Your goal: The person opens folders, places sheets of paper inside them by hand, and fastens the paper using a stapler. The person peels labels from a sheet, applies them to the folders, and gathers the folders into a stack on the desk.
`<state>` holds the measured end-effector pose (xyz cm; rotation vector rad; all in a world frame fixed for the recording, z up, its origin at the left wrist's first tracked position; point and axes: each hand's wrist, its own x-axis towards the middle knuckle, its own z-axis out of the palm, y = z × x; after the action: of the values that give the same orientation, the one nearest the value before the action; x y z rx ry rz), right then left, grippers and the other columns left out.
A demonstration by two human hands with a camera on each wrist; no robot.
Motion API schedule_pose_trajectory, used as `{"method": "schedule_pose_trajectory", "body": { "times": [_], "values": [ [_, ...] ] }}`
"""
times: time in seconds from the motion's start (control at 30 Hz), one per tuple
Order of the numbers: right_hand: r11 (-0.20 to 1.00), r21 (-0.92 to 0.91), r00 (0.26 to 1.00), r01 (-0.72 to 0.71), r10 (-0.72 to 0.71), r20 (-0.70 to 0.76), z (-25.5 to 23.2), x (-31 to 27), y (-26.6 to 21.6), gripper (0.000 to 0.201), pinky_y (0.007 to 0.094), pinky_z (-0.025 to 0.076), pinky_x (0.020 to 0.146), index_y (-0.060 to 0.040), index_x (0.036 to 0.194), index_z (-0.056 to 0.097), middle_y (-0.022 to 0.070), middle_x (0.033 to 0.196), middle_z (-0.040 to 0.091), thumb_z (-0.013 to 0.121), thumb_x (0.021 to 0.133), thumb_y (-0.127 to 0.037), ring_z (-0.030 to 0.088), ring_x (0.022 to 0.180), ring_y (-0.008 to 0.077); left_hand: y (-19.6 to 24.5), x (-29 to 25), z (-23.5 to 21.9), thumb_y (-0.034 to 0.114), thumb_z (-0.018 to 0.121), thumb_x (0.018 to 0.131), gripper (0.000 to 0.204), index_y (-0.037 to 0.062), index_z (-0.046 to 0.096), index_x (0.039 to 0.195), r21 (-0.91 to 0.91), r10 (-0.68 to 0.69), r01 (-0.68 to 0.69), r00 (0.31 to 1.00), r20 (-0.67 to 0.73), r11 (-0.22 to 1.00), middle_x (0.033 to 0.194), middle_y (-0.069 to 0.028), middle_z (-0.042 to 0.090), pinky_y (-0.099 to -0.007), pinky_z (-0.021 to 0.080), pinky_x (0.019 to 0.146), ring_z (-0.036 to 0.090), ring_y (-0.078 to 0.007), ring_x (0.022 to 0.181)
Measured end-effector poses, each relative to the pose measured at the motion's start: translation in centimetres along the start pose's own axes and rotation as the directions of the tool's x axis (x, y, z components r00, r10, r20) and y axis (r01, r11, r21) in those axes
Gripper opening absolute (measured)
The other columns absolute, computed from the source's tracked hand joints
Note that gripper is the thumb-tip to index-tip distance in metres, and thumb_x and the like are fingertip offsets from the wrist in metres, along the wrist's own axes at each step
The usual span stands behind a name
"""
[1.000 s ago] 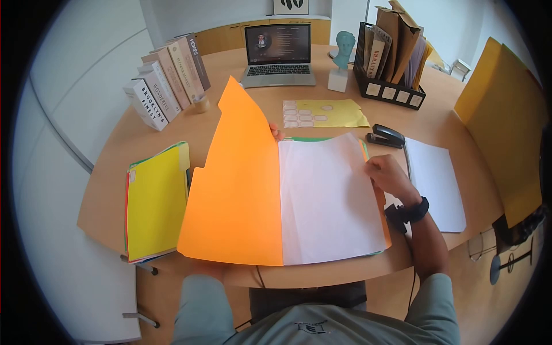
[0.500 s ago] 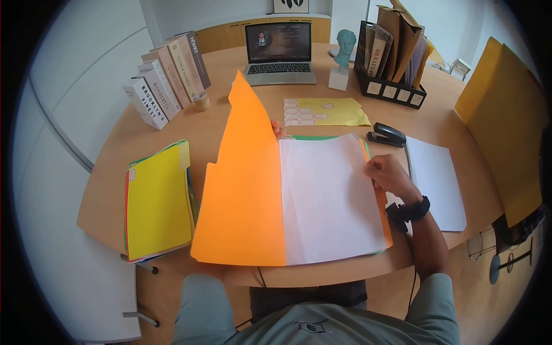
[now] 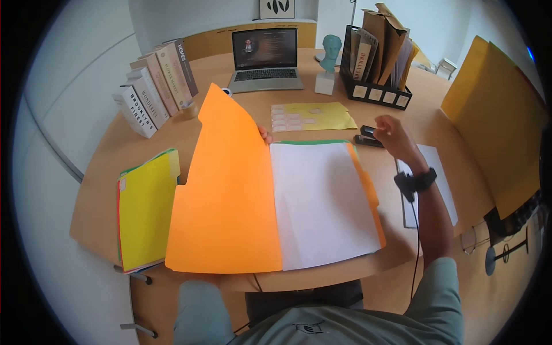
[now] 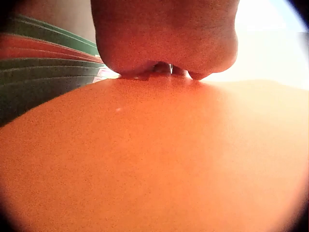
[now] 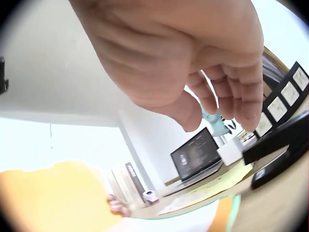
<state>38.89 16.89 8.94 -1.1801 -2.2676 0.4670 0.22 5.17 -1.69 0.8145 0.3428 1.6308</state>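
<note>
The left hand point(image 3: 265, 135) gripped the orange folder point(image 3: 227, 207); the right hand point(image 3: 394, 135), empty, loosely curled, hung nearer the crosswise stapler point(image 3: 367, 140).

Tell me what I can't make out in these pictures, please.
Most of the left hand: head view, hidden behind the raised orange folder.
Words on the laptop screen: head view, too small to read.
One end of the stapler: right wrist view, cut off by the right edge.
Part of the white papers: head view, covered by the right forearm.
</note>
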Motion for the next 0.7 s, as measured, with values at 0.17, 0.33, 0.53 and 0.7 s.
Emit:
{"method": "schedule_pose_trajectory", "body": {
  "times": [0.17,0.33,0.53,0.7],
  "values": [
    [0.944,-0.278,0.982,0.178,-0.152,0.114,1.4,3.3,3.5,0.048,0.0428,0.043,0.105,0.0010,0.126,0.061,0.0238,0.129,0.060,0.070,0.081,-0.014,0.056,0.120,0.0396,0.0,0.6,0.1,0.026,0.057,0.100,0.030,0.0004,0.060,0.116,-0.004,0.016,-0.016,1.000,0.010,1.000,0.101,-0.0101,0.062,-0.0367,0.052,0.078,0.062,-0.0222,0.089],
    [0.935,-0.324,0.970,0.143,-0.067,0.235,3.2,4.8,5.5,0.040,0.0459,0.048,0.096,0.0005,0.119,0.063,0.0222,0.112,0.067,0.066,0.080,-0.010,0.061,0.109,0.0411,-0.2,0.4,-0.5,0.026,0.057,0.100,0.030,0.0005,0.061,0.115,-0.004,0.034,-0.034,0.999,0.011,0.999,0.101,-0.0102,0.062,-0.0367,0.052,0.077,0.062,-0.0221,0.089],
    [0.920,-0.118,0.920,0.374,-0.352,0.173,6.2,5.4,-3.4,0.036,0.0477,0.049,0.089,0.0012,0.119,0.062,0.0236,0.111,0.066,0.065,0.084,-0.006,0.062,0.103,0.0427,-0.6,0.7,-0.6,0.026,0.057,0.100,0.030,0.0006,0.061,0.115,0.002,0.032,-0.032,0.999,0.005,1.000,0.101,-0.0102,0.062,-0.0366,0.052,0.077,0.062,-0.0219,0.088],
    [0.865,-0.079,0.844,0.496,-0.459,0.277,10.5,7.0,-7.9,0.037,0.0462,0.048,0.092,-0.0020,0.117,0.065,0.0213,0.106,0.067,0.067,0.080,-0.004,0.060,0.106,0.0406,-0.6,0.9,-0.6,0.026,0.057,0.100,0.029,0.0007,0.061,0.114,0.023,0.033,-0.033,0.999,0.010,0.999,0.100,-0.0102,0.062,-0.0365,0.052,0.076,0.062,-0.0218,0.088]
  ]
}}
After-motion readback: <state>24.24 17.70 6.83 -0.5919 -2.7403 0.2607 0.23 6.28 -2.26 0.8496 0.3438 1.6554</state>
